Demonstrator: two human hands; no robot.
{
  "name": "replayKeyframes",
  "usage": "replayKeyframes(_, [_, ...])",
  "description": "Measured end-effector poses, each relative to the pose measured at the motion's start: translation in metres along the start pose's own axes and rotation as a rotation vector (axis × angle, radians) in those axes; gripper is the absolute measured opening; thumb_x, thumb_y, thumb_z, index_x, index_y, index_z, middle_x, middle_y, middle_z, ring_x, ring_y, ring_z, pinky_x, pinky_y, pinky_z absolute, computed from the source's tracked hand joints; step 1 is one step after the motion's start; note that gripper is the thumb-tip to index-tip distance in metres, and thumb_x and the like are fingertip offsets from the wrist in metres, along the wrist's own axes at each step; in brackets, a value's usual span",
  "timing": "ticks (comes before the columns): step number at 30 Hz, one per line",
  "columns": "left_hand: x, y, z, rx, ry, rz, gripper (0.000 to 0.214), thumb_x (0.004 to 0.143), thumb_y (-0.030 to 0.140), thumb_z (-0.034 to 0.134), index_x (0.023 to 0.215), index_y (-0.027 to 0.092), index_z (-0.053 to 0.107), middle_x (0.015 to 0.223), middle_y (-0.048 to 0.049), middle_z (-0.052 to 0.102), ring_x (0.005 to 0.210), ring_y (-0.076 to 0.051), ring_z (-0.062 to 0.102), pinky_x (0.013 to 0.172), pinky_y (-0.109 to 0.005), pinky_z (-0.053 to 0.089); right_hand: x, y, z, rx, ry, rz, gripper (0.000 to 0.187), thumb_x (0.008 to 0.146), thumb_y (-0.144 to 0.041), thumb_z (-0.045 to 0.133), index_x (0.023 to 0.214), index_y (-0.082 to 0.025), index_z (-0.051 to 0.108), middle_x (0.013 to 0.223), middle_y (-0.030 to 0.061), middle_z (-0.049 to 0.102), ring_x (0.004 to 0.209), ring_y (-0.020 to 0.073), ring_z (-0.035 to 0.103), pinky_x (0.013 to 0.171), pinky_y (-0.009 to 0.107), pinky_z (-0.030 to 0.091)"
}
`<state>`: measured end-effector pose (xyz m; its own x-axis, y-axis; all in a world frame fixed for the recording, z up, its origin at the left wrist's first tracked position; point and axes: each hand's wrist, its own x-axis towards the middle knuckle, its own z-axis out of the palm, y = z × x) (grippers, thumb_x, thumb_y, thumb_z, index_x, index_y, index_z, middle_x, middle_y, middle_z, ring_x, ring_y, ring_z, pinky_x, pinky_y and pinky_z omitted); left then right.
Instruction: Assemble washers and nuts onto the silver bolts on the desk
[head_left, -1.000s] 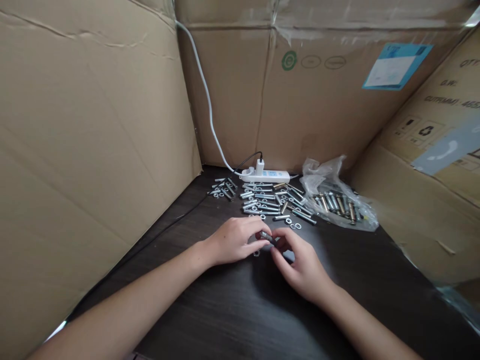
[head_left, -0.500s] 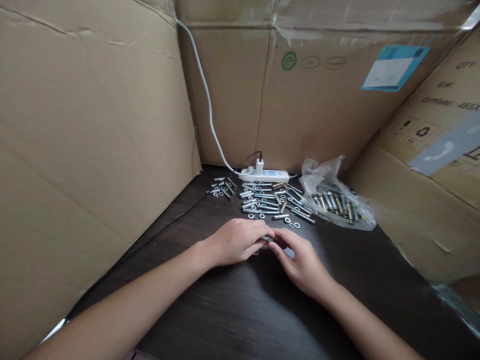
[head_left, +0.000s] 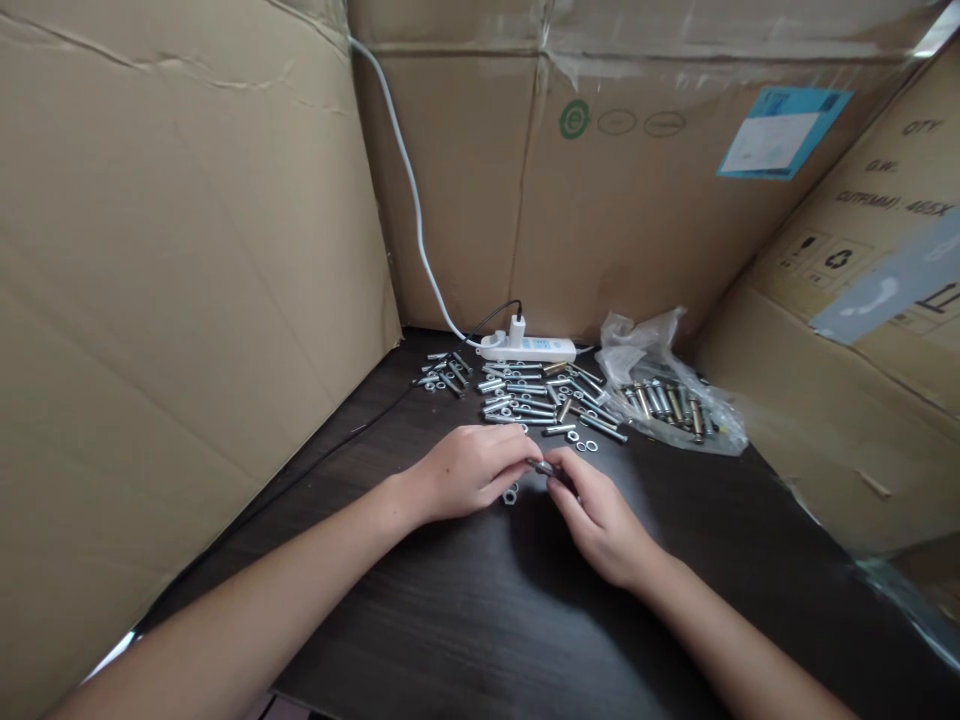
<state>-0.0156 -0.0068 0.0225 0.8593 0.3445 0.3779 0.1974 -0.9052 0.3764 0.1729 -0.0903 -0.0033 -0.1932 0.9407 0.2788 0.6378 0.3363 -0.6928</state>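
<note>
**Both hands meet on a small metal bolt in front of the power strip**

I see my left hand [head_left: 465,472] and right hand [head_left: 600,515] come together over the dark wood-grain table [head_left: 480,620], well in front of the white power strip [head_left: 529,349]. Between the fingertips sits a short silver metal bolt [head_left: 541,466]; both grips are narrow, pinched on it from either side. How much of the bolt is covered I cannot tell, only a small part shows.

A loose silver hex nut [head_left: 510,494] lies on the table just below the left fingertips, apart from them.

Between the hands and the power strip lies a scattered heap of silver bolts and washers [head_left: 525,395]. To the right of the power strip, a crumpled clear plastic bag of bolts [head_left: 671,395] rests on the table. A white cable [head_left: 409,190] climbs from the power strip up the brown cardboard walls [head_left: 187,280] that close in the table on three sides.
</note>
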Motion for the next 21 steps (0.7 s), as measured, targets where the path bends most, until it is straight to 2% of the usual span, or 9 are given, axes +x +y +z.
replayKeyframes(5, [0.0000, 0.0018, 0.0000, 0.004, 0.003, 0.009, 0.021, 0.095, 0.023, 0.039, 0.100, 0.017, 0.058, 0.092, -0.0049, 0.061, 0.084, -0.014, 0.057, 0.076, -0.025, 0.044, 0.0012, 0.0003, 0.0019, -0.003, -0.029, -0.030, 0.021, 0.095, -0.034, 0.035, 0.086, -0.020, 0.049, 0.077, 0.0018, 0.057, 0.069, 0.0143, 0.051, 0.065, 0.025, 0.041])
replayKeyframes(10, [-0.0003, -0.0016, -0.0006, 0.012, 0.022, 0.014, 0.022, 0.094, 0.023, 0.038, 0.101, 0.017, 0.058, 0.089, -0.0045, 0.061, 0.082, -0.014, 0.057, 0.075, -0.026, 0.045, 0.0005, 0.0055, 0.0011, -0.100, -0.021, 0.012, 0.028, 0.094, -0.038, 0.036, 0.072, -0.021, 0.042, 0.062, -0.0027, 0.049, 0.056, 0.0116, 0.045, 0.055, 0.023, 0.035])
replayKeyframes(16, [0.0002, -0.0014, -0.0017, 0.000, 0.019, 0.025, 0.020, 0.094, 0.022, 0.041, 0.101, 0.016, 0.058, 0.090, -0.0044, 0.062, 0.082, -0.013, 0.057, 0.075, -0.024, 0.045, -0.0005, 0.0065, -0.0018, -0.158, -0.075, 0.014, 0.030, 0.095, -0.037, 0.033, 0.071, -0.021, 0.039, 0.063, -0.0018, 0.051, 0.057, 0.0131, 0.047, 0.057, 0.024, 0.036])
replayKeyframes(18, [0.0003, -0.0005, -0.0014, -0.001, 0.017, 0.023, 0.020, 0.094, 0.022, 0.041, 0.101, 0.016, 0.058, 0.090, -0.0043, 0.062, 0.082, -0.013, 0.058, 0.075, -0.024, 0.044, -0.0003, 0.0064, -0.0020, -0.151, -0.090, 0.003, 0.027, 0.096, -0.036, 0.032, 0.075, -0.022, 0.044, 0.067, -0.0003, 0.056, 0.060, 0.0143, 0.051, 0.058, 0.025, 0.037])
replayKeyframes(21, [0.0002, -0.0007, -0.0005, -0.015, 0.015, 0.013, 0.019, 0.093, 0.021, 0.042, 0.102, 0.016, 0.058, 0.091, -0.0039, 0.063, 0.083, -0.013, 0.058, 0.076, -0.024, 0.044, 0.0002, 0.0061, -0.0019, -0.083, -0.088, -0.020, 0.019, 0.095, -0.029, 0.032, 0.099, -0.023, 0.050, 0.087, 0.0035, 0.064, 0.076, 0.0170, 0.059, 0.067, 0.026, 0.041])
